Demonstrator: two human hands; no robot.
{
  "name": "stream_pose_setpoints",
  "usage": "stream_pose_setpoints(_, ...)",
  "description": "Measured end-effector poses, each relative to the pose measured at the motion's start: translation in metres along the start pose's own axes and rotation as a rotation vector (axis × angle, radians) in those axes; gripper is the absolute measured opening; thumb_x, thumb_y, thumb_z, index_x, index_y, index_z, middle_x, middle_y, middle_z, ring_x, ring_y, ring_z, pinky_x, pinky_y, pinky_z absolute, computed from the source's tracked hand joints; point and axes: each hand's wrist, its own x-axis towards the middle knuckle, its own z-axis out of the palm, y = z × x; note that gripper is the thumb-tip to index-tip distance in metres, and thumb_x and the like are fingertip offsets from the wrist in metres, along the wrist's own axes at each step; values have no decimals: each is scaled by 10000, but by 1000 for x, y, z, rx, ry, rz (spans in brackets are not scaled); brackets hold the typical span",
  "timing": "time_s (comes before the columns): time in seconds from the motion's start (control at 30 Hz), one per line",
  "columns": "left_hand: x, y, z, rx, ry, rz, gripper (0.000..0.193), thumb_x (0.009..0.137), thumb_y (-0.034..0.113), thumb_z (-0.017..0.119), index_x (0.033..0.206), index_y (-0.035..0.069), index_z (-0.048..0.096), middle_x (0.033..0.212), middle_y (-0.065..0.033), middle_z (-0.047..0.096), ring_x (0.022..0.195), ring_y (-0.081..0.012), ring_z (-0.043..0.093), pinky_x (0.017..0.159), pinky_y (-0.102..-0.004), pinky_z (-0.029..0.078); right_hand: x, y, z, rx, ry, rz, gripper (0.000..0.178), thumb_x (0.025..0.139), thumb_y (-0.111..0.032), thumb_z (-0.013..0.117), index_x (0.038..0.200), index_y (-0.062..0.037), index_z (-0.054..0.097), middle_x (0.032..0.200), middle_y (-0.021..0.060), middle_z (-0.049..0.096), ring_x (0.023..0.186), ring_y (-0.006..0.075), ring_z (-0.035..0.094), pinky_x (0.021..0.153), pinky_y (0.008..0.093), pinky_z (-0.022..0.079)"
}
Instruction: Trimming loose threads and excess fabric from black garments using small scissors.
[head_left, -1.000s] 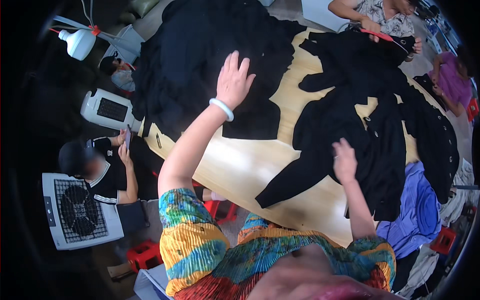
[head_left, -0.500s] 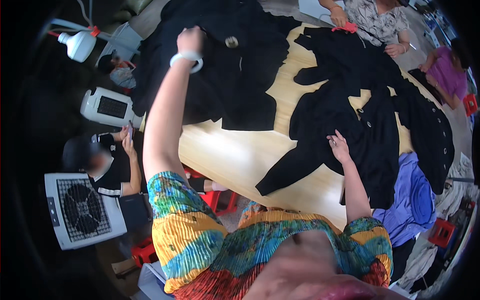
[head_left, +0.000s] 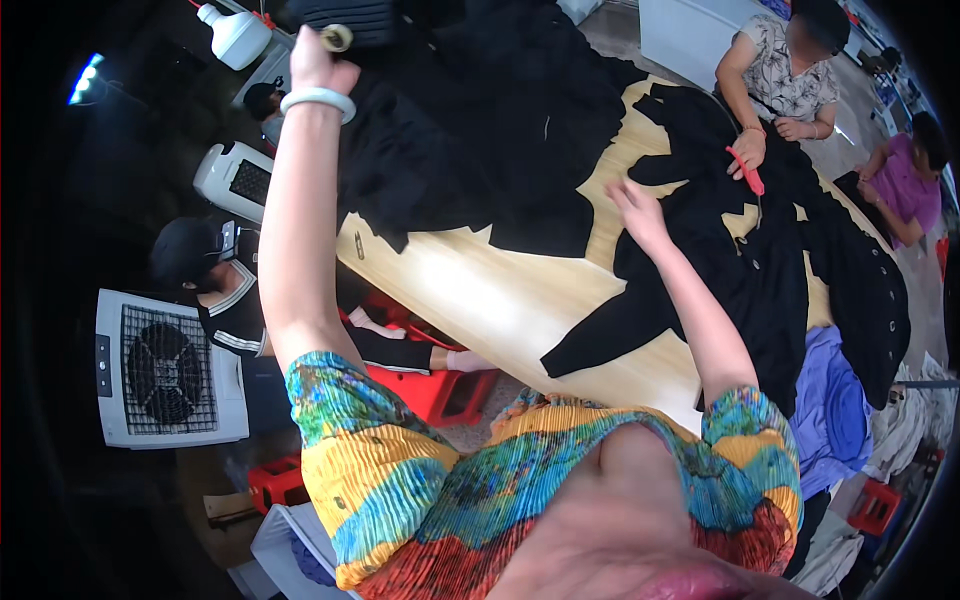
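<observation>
My left hand is reached out to the far left above black cloth, a pale bangle round its wrist. Its fingers are closed at a short, round tan piece with a dark centre, whose kind I cannot make out. Black cut cloth lies spread over the wooden table. My right hand hovers with fingers stretched out at the gap between this cloth and a black garment to the right. It holds nothing that I can see.
Across the table a person's hand holds a red-handled tool over the black garment. Blue-violet cloth hangs at the right edge. To the left are a seated person, a fan unit and red stools. A small elongated thing lies near the table's left corner.
My left hand has moved farther left and outward; the round piece, earlier on the cloth, is now at its fingers. My right hand has shifted left and away from me. The person opposite has lowered the red-handled tool.
</observation>
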Motion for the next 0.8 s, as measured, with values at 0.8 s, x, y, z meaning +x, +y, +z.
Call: stream_pose_setpoints(0.8,-319,-74,-59,337,-303,-178,296,712,30,512,998,-42,519,1025,-125,555,920,-197,548,793,-286,438,92,-145,89,1196,-523,273,596,784,-523,471,1092,-14,501,1060,106,552,929,195,551,821,337,448)
